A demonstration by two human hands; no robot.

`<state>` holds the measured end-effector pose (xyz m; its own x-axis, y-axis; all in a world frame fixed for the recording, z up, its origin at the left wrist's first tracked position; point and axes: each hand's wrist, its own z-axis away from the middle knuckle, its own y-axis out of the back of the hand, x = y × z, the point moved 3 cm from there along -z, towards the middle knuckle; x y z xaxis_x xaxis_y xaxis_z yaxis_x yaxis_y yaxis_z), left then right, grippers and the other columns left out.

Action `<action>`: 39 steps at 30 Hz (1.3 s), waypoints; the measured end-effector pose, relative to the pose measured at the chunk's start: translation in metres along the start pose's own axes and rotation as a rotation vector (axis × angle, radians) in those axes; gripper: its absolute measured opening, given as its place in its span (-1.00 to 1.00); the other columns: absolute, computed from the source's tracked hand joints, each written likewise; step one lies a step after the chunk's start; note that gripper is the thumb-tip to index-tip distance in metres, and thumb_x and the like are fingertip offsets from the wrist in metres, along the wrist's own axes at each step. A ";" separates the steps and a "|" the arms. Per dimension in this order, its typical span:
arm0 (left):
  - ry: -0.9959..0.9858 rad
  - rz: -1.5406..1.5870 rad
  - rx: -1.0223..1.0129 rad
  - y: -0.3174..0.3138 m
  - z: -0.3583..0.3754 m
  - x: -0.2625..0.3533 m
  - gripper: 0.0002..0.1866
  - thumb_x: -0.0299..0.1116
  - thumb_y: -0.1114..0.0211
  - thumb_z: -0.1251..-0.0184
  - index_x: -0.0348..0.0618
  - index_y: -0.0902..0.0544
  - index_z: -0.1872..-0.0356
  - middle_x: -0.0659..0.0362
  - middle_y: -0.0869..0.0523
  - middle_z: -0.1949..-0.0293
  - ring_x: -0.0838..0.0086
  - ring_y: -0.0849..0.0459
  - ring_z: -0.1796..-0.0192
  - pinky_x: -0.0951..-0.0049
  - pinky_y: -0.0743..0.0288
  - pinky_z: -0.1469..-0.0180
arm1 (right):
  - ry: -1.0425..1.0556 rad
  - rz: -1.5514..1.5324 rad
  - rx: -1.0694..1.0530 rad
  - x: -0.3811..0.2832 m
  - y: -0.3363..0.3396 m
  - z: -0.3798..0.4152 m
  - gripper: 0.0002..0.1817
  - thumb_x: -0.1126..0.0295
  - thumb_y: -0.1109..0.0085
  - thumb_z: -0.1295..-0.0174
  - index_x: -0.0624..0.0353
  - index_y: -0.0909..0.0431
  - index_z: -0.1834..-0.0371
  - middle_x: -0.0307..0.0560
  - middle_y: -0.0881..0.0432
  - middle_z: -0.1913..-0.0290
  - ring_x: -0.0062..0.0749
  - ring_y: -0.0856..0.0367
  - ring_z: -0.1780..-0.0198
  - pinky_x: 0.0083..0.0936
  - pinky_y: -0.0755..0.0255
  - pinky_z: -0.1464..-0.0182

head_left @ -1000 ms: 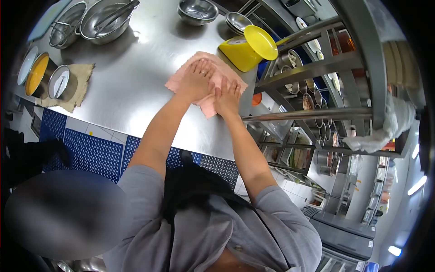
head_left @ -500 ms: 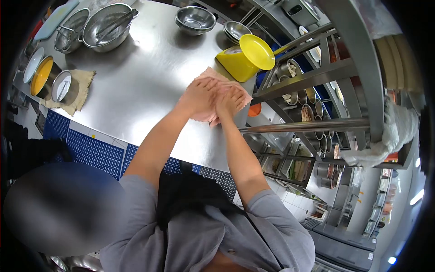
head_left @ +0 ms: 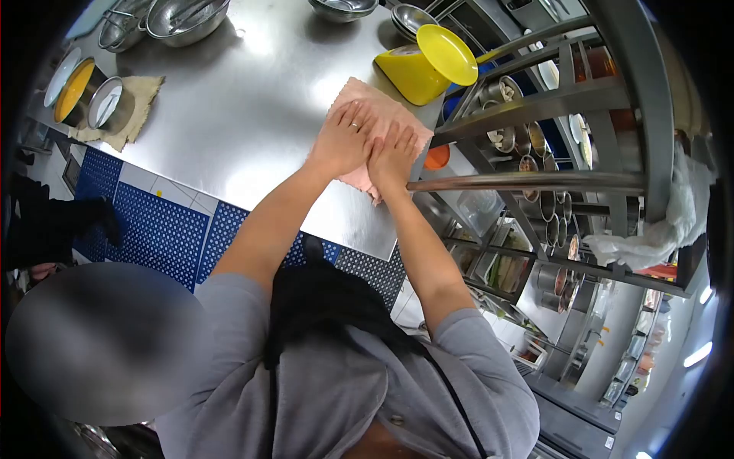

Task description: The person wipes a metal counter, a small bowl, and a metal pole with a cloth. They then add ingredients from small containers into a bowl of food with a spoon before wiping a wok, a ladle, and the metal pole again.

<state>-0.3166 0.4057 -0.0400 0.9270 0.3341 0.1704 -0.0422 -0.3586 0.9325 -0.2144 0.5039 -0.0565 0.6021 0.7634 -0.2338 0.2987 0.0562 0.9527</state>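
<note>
A pink cloth [head_left: 417, 122] lies spread on the steel table [head_left: 206, 138] near its right edge. My left hand [head_left: 348, 143] rests flat on it, fingers stretched out, a ring on one of them. Close beside it, my right hand [head_left: 391, 159] also lies flat on the cloth with straight fingers. Neither hand grasps anything. Just beyond the cloth stands a yellow kitchen scale [head_left: 409, 75] with a round yellow pan [head_left: 447, 55].
Steel bowls [head_left: 342, 8] and a colander [head_left: 183, 27] stand at the far side. On the left, a yellow-lined pot [head_left: 74, 90] and small steel pot [head_left: 105, 103] sit by a beige cloth [head_left: 141, 107]. A metal rack [head_left: 535, 115] borders the right.
The pink cloth was bunched under my hands and is now flatter and more spread out. My fingers have straightened on it. The camera view has shifted, moving the table items upward in the picture.
</note>
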 end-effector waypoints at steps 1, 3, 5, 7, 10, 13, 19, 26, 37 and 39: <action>0.001 0.027 0.022 0.003 0.009 0.006 -0.44 -0.09 0.10 -0.52 -0.21 -0.48 -0.36 -0.01 -0.38 -0.46 0.13 -0.17 -0.56 0.15 0.11 -0.58 | 0.017 0.003 -0.014 -0.001 -0.001 0.010 -0.30 0.12 0.14 -0.46 0.35 -0.07 -0.53 0.53 0.01 -0.53 0.44 0.12 -0.56 0.14 0.24 -0.55; 0.000 0.077 0.071 0.010 0.023 0.014 -0.45 -0.12 0.06 -0.49 -0.24 -0.48 -0.35 -0.05 -0.38 -0.45 0.10 -0.19 -0.55 0.12 0.08 -0.57 | 0.054 0.006 -0.035 -0.004 -0.001 0.025 -0.30 0.16 0.13 -0.44 0.37 -0.06 -0.53 0.51 0.00 -0.53 0.42 0.10 -0.56 0.13 0.21 -0.55; 0.010 0.110 0.045 0.015 0.041 0.023 -0.44 -0.14 -0.01 -0.45 -0.26 -0.45 -0.36 -0.07 -0.35 -0.46 0.09 -0.18 -0.55 0.12 0.09 -0.58 | 0.137 0.000 0.008 -0.005 0.003 0.046 -0.32 0.20 0.12 -0.44 0.39 -0.08 -0.52 0.50 -0.06 -0.51 0.42 0.04 -0.54 0.12 0.16 -0.54; 0.025 0.132 0.020 0.019 0.061 0.036 -0.42 -0.15 -0.05 -0.43 -0.27 -0.44 -0.37 -0.08 -0.34 -0.47 0.08 -0.17 -0.55 0.11 0.08 -0.58 | 0.219 -0.041 -0.012 -0.006 0.010 0.068 -0.33 0.23 0.10 -0.42 0.39 -0.10 -0.51 0.49 -0.08 -0.51 0.40 0.02 -0.54 0.10 0.14 -0.55; 0.053 0.153 0.006 0.028 0.092 0.059 -0.41 -0.15 -0.09 -0.40 -0.27 -0.44 -0.37 -0.09 -0.33 -0.47 0.06 -0.17 -0.55 0.07 0.07 -0.57 | 0.323 -0.131 -0.116 0.000 0.031 0.098 -0.31 0.27 0.07 -0.38 0.39 -0.09 -0.52 0.45 -0.07 -0.52 0.33 0.04 -0.57 0.08 0.16 -0.56; 0.072 0.181 0.002 0.036 0.115 0.083 -0.38 -0.14 -0.12 -0.37 -0.26 -0.43 -0.38 -0.11 -0.30 -0.48 0.03 -0.17 -0.55 0.04 0.05 -0.56 | 0.350 -0.144 -0.165 0.009 0.048 0.124 -0.29 0.28 0.05 -0.37 0.38 -0.06 -0.53 0.42 -0.03 -0.54 0.27 0.08 -0.59 0.04 0.21 -0.57; 0.059 0.251 -0.074 0.049 0.144 0.117 -0.34 -0.15 -0.17 -0.33 -0.23 -0.39 -0.41 -0.11 -0.27 -0.49 0.03 -0.16 -0.55 0.02 0.01 -0.55 | 0.325 -0.097 -0.196 0.023 0.068 0.171 -0.25 0.26 0.03 -0.37 0.42 0.01 -0.54 0.47 0.07 -0.56 0.37 0.17 -0.59 0.11 0.25 -0.57; 0.083 0.221 -0.116 0.062 0.184 0.092 -0.30 -0.08 -0.28 -0.28 0.04 -0.37 -0.45 0.01 -0.24 -0.52 0.02 -0.16 -0.55 0.00 -0.04 -0.53 | 0.451 -0.022 -0.314 0.002 0.072 0.180 -0.11 0.01 -0.08 -0.36 0.43 0.02 -0.54 0.61 0.11 -0.53 0.52 0.21 -0.56 0.25 0.24 -0.52; 0.183 -0.062 -0.055 0.086 0.226 -0.026 -0.22 -0.17 -0.40 -0.18 0.12 -0.32 -0.47 -0.02 -0.24 -0.50 -0.06 -0.21 -0.52 -0.06 -0.14 -0.50 | 0.729 -0.083 -0.385 -0.116 0.030 0.130 0.04 -0.05 -0.24 -0.23 0.42 0.05 -0.55 0.70 0.16 -0.51 0.58 0.27 -0.56 0.30 0.27 -0.51; 0.201 -0.069 -0.077 0.094 0.231 -0.045 -0.21 -0.15 -0.38 -0.18 0.07 -0.32 -0.47 -0.02 -0.24 -0.51 -0.03 -0.20 -0.53 -0.01 -0.11 -0.52 | 0.778 -0.095 -0.361 -0.137 0.023 0.125 0.03 -0.01 -0.27 -0.22 0.43 0.05 -0.55 0.70 0.14 -0.50 0.58 0.25 -0.55 0.31 0.26 -0.50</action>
<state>-0.2760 0.1555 -0.0340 0.8363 0.5250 0.1582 -0.0169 -0.2636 0.9645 -0.1977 0.3197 -0.0270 -0.1313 0.9613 -0.2423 -0.0113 0.2430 0.9700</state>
